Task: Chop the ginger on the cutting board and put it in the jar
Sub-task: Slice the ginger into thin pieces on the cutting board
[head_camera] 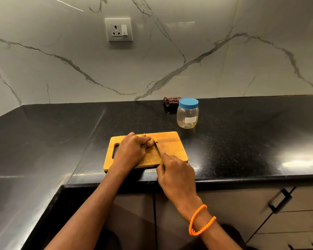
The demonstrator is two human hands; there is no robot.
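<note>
Ginger lies near the far edge of the wooden cutting board, and we hold it down with our left hand, whose fingers are curled over the root so that only its right end shows. Our right hand grasps the handle of a knife, forefinger stretched along the top, and the blade sits against the exposed end of the ginger. Just right of the blade tip we see one small pale bit on the board, which we take for a first slice, though it is too small to be sure. So we judge the chopping to be only at its beginning: most of the root looks whole under our fingers. The jar stands on the black table beyond the board's far right corner, apart from it, with its blue lid on. Something yellowish rests at the jar's bottom; we cannot tell what. Left to do, as we see it: cut the rest of the root, take the lid off, and move the pieces into the jar. A dark cloth lies behind the jar by the wall.
</note>
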